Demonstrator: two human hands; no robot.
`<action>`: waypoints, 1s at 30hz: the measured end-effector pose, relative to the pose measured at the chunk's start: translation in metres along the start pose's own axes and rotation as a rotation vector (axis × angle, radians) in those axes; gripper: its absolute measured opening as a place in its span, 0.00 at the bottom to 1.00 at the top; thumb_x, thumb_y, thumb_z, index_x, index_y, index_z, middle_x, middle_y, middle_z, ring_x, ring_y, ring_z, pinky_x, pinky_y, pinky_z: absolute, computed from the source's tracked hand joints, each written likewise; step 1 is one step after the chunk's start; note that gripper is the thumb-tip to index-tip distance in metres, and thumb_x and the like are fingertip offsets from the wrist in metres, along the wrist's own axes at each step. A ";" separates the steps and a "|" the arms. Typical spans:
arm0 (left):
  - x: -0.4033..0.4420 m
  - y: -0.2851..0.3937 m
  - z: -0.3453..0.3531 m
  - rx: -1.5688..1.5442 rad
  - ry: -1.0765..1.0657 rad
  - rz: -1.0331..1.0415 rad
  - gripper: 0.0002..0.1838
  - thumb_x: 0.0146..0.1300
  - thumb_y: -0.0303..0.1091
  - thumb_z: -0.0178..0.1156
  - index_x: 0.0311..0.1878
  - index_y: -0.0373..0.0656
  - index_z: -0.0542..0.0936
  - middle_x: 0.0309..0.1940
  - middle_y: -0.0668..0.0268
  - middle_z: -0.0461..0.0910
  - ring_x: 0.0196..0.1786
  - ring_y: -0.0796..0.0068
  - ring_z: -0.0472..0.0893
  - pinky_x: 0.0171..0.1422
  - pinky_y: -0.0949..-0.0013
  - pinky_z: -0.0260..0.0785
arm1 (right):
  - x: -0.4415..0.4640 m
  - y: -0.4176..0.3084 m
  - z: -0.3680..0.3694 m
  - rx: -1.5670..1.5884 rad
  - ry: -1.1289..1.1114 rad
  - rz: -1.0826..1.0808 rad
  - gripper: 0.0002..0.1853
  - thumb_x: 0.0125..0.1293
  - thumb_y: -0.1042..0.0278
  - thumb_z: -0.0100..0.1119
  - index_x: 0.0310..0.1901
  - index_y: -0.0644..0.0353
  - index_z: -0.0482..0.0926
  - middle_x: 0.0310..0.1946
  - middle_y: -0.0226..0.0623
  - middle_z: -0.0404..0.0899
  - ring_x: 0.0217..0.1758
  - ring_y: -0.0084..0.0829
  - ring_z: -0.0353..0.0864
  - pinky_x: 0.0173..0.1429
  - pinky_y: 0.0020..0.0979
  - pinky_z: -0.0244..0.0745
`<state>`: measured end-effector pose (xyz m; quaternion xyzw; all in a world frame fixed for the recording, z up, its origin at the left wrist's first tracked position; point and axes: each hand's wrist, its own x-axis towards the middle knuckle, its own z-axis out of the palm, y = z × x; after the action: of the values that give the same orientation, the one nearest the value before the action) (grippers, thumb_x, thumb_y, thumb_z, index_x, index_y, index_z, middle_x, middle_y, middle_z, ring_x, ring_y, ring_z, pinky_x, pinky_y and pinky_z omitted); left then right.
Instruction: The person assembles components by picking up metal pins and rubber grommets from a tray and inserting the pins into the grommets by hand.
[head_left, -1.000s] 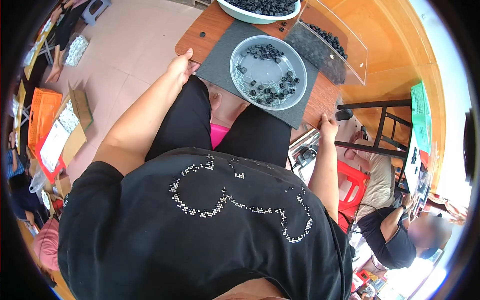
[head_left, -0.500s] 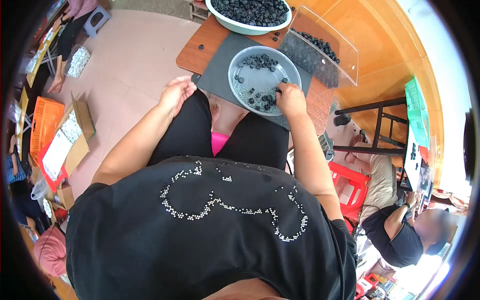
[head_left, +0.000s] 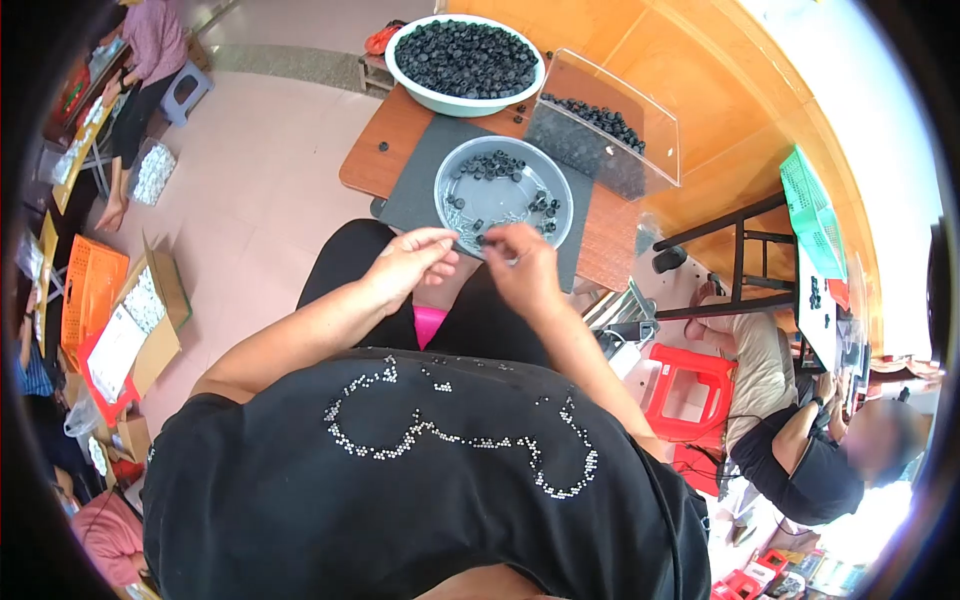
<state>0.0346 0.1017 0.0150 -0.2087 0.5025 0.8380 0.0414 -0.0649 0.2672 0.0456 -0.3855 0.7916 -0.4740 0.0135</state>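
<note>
A grey round basin (head_left: 447, 172) on a dark mat (head_left: 410, 190) holds small black knob-like parts (head_left: 497, 166) and thin, shiny screw-like pieces (head_left: 512, 216). My right hand (head_left: 525, 268) is at the basin's near rim, its fingers pinched on a small black part (head_left: 484, 241). Just left of it, my left hand (head_left: 412, 265) has thumb and forefinger pressed together near the rim. Whatever that pinch holds is too small to make out. The two hands are close together but apart.
Behind stands a pale green basin (head_left: 440, 101) heaped with black parts. A clear plastic box (head_left: 600, 150) with more of them is right of the grey basin, on the wooden table (head_left: 612, 235). A person (head_left: 800, 455) sits at right near a red stool (head_left: 690, 385).
My left hand has moved from beside my knee to the basin's near edge. My right hand has come left and toward me with a black part. The view has shifted.
</note>
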 end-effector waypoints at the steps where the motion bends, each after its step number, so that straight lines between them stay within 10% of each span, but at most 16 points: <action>1: -0.006 0.007 0.009 -0.030 -0.022 -0.056 0.15 0.66 0.39 0.54 0.52 0.44 0.76 0.36 0.69 0.79 0.38 0.81 0.78 0.42 0.79 0.70 | -0.005 -0.005 0.001 -0.001 -0.027 -0.058 0.11 0.48 0.81 0.62 0.37 0.64 0.78 0.29 0.42 0.76 0.30 0.35 0.79 0.34 0.31 0.74; 18: -0.028 0.009 0.038 -0.305 -0.175 -0.172 0.13 0.65 0.29 0.55 0.51 0.34 0.74 0.37 0.63 0.79 0.36 0.80 0.79 0.42 0.78 0.74 | -0.027 -0.009 -0.011 0.087 -0.011 -0.285 0.12 0.48 0.81 0.65 0.37 0.65 0.78 0.30 0.39 0.77 0.31 0.33 0.77 0.31 0.27 0.72; 30: -0.025 -0.002 0.034 -0.310 -0.158 -0.145 0.12 0.65 0.32 0.56 0.48 0.38 0.75 0.38 0.67 0.78 0.40 0.81 0.78 0.45 0.80 0.72 | -0.031 -0.006 -0.014 0.262 -0.057 -0.027 0.08 0.51 0.79 0.64 0.34 0.64 0.78 0.28 0.32 0.76 0.22 0.17 0.72 0.28 0.21 0.68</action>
<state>0.0476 0.1350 0.0367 -0.1817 0.3459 0.9141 0.1086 -0.0445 0.2956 0.0476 -0.4045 0.7170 -0.5620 0.0798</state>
